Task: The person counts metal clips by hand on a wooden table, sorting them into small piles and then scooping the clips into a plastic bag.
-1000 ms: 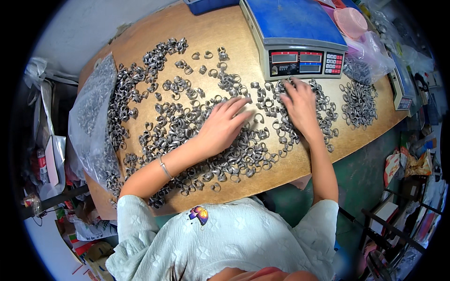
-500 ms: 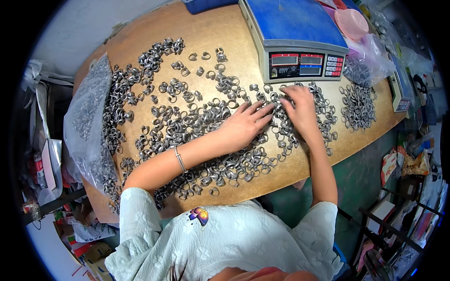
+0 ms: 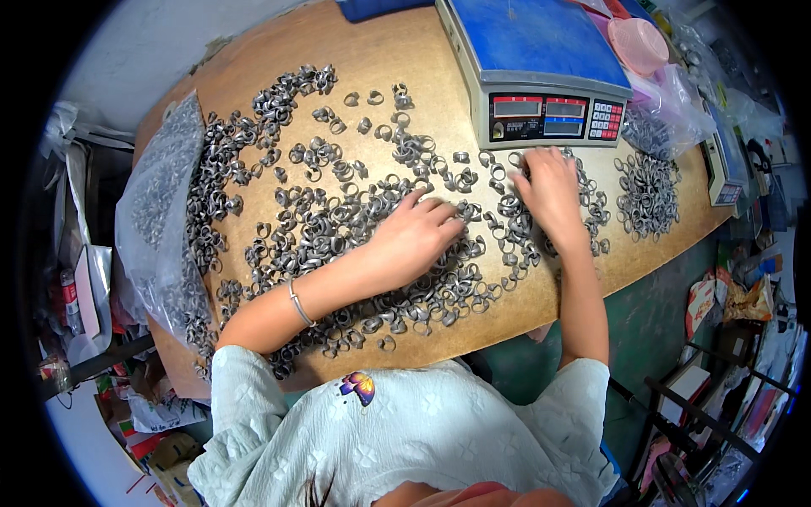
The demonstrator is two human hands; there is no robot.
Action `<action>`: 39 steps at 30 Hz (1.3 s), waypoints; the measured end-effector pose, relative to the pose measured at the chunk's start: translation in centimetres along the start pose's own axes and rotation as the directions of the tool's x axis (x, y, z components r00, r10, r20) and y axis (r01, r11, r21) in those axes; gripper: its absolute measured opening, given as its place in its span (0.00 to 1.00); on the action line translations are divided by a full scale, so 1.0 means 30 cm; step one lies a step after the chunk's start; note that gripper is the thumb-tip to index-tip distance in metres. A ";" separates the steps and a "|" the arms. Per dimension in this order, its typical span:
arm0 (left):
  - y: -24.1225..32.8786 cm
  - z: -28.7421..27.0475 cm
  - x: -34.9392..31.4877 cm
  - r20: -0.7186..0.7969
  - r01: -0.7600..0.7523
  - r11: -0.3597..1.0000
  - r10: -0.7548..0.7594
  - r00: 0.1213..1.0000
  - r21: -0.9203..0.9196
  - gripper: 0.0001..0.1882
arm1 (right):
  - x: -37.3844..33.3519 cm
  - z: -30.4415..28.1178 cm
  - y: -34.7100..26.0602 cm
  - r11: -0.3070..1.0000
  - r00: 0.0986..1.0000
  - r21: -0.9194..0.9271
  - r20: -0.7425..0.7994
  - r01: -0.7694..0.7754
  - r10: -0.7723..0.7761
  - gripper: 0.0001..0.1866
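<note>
1. Your left grip (image 3: 414,241) is palm down over the main spread of metal rings (image 3: 325,223), its fingers slightly bent and a little apart; its underside is hidden, so I cannot tell whether it is clamped on any.
2. Your right grip (image 3: 551,198) is palm down with fingers curled over a smaller ring cluster (image 3: 510,241); again, the hidden palm leaves me unable to tell whether it is closed on rings.
3. The rings look like small, hard, grey metal bands, so each is probably light and stiff, unlikely to bend under finger pressure. Smooth curves may slide or roll, and neighbours may hook together. A pinch across the outer band of one ring seems the surest hold; for several, a cupped palm should suit better.
4. Between your two grips a few rings lie loose on the table (image 3: 389,51).
5. Just ahead of your right grip stands a scale (image 3: 545,38) with a blue top and a keypad front.
6. Right of your right grip, apart from its cluster, lies another ring heap (image 3: 649,196); beyond it sits a pink basket (image 3: 638,46).
7. Far left of your left grip, a clear plastic bag (image 3: 156,220) holds more rings, with a ring band (image 3: 221,165) strewn along its near side.
</note>
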State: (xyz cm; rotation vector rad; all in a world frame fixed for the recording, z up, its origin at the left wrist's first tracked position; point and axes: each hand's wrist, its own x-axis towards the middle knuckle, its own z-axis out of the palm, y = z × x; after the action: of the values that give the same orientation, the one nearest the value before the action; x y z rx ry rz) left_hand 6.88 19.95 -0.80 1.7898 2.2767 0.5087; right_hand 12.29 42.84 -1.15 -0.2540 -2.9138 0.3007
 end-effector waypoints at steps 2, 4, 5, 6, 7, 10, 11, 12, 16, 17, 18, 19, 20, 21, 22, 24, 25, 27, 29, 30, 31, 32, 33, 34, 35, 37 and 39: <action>0.027 0.014 0.018 -0.156 -0.043 0.999 0.044 0.987 0.009 0.23 | 0.033 0.057 -0.009 0.991 0.991 -0.111 -0.105 0.076 -0.088 0.08; 0.026 0.051 -0.004 -0.048 -0.099 0.991 0.104 0.993 0.096 0.24 | 0.034 0.081 -0.005 0.988 0.990 -0.100 -0.066 0.119 -0.125 0.09; 0.025 0.061 -0.024 0.008 -0.111 0.984 0.111 0.994 0.138 0.24 | 0.038 0.085 -0.013 0.985 0.987 -0.091 -0.044 0.149 -0.154 0.09; 0.021 0.067 -0.040 0.035 -0.122 0.984 0.118 0.992 0.133 0.23 | 0.035 0.074 -0.009 0.976 0.976 -0.087 -0.068 0.199 -0.205 0.07; 0.020 0.069 -0.060 0.031 -0.101 0.990 0.098 0.995 0.100 0.23 | 0.027 0.058 -0.007 0.989 0.993 0.123 -0.091 0.086 -0.075 0.06; 0.029 0.043 -0.097 0.028 -0.073 0.997 0.073 0.997 0.018 0.22 | -0.032 0.020 0.057 0.640 0.955 0.738 0.022 -0.214 0.294 0.05; 0.030 0.037 -0.106 0.047 -0.092 0.995 0.090 0.995 0.037 0.21 | -0.060 -0.030 0.039 0.178 0.894 0.933 0.226 -0.313 0.386 0.09; 0.033 0.030 -0.116 0.064 -0.109 0.992 0.105 0.992 0.057 0.21 | -0.086 -0.045 0.054 0.014 0.874 0.944 0.301 -0.331 0.382 0.10; 0.025 0.003 -0.120 -0.068 0.017 0.996 -0.011 0.998 0.085 0.25 | -0.147 -0.077 0.023 -0.494 0.786 0.812 0.511 -0.310 0.347 0.11; 0.023 -0.015 -0.110 -0.146 0.084 0.990 -0.068 0.987 0.112 0.26 | -0.163 -0.061 0.042 -0.380 0.832 0.867 0.451 -0.321 0.324 0.12; 0.012 -0.002 -0.115 -0.108 0.140 0.977 -0.123 0.986 0.163 0.30 | -0.181 -0.035 0.072 -0.263 0.874 0.909 0.394 -0.325 0.283 0.12; 0.005 0.016 -0.129 -0.089 0.135 0.977 -0.121 0.989 0.163 0.30 | -0.198 -0.013 0.095 -0.142 0.911 0.938 0.341 -0.315 0.231 0.12; -0.002 0.036 -0.146 -0.069 0.133 0.978 -0.123 0.990 0.163 0.30 | -0.193 -0.019 0.051 0.339 0.936 0.892 0.205 -0.299 0.286 0.13; -0.010 0.047 -0.158 -0.047 0.120 0.980 -0.114 0.992 0.161 0.30 | -0.192 -0.031 0.010 0.733 0.937 0.607 0.062 -0.308 0.343 0.15; -0.013 0.047 -0.182 -0.045 0.122 0.981 -0.117 0.992 0.149 0.31 | -0.205 0.003 -0.002 0.866 0.962 0.445 -0.034 -0.227 0.270 0.17; -0.011 0.020 -0.210 -0.013 0.136 0.968 -0.136 0.991 0.212 0.31 | -0.239 0.067 -0.040 0.987 0.982 0.153 -0.177 -0.044 0.072 0.22; -0.013 0.010 -0.220 0.002 0.141 0.960 -0.146 0.989 0.243 0.31 | -0.258 0.073 -0.057 0.988 0.989 0.148 -0.137 -0.042 0.063 0.22; -0.019 0.003 -0.245 -0.055 0.233 0.952 -0.226 0.973 0.200 0.29 | -0.276 0.060 -0.130 0.988 0.998 0.151 -0.056 -0.024 0.033 0.20; -0.006 0.006 -0.263 -0.075 0.279 0.947 -0.270 0.960 0.161 0.27 | -0.311 0.091 -0.187 0.977 0.997 0.199 -0.020 0.074 -0.071 0.19; -0.002 0.006 -0.266 -0.074 0.285 0.945 -0.277 0.958 0.158 0.27 | -0.327 0.098 -0.207 0.968 0.993 0.219 -0.005 0.119 -0.121 0.20; 0.001 0.005 -0.266 -0.071 0.290 0.944 -0.282 0.957 0.156 0.26 | -0.344 0.091 -0.222 0.949 0.987 0.278 0.015 0.147 -0.158 0.20; 0.002 0.003 -0.265 -0.069 0.297 0.942 -0.289 0.955 0.156 0.26 | -0.354 0.079 -0.240 0.924 0.980 0.339 0.031 0.176 -0.197 0.20; 0.001 0.001 -0.259 -0.100 0.306 0.941 -0.294 0.951 0.143 0.27 | -0.359 0.068 -0.246 0.895 0.971 0.398 0.043 0.200 -0.236 0.21; -0.001 -0.001 -0.251 -0.130 0.314 0.941 -0.298 0.946 0.129 0.27 | -0.362 0.060 -0.233 0.850 0.965 0.478 0.017 0.223 -0.262 0.22; 0.001 -0.004 -0.248 -0.162 0.328 0.937 -0.308 0.937 0.116 0.27 | -0.362 0.054 -0.208 0.871 0.987 0.466 -0.038 0.154 -0.154 0.23; 0.018 -0.004 -0.192 -0.178 0.250 0.961 -0.228 0.957 0.118 0.29 | -0.353 0.044 -0.146 0.894 0.987 0.448 -0.146 0.007 0.066 0.23; 0.052 0.003 -0.129 -0.121 0.150 0.984 -0.138 0.983 0.096 0.31 | -0.322 0.042 -0.115 0.942 0.975 0.335 -0.195 -0.039 0.110 0.24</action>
State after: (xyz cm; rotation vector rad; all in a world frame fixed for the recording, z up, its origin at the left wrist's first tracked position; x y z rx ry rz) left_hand 9.26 16.53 -0.50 1.6641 2.5324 0.4852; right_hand 20.83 37.46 -3.35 -0.3212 -2.5951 0.7181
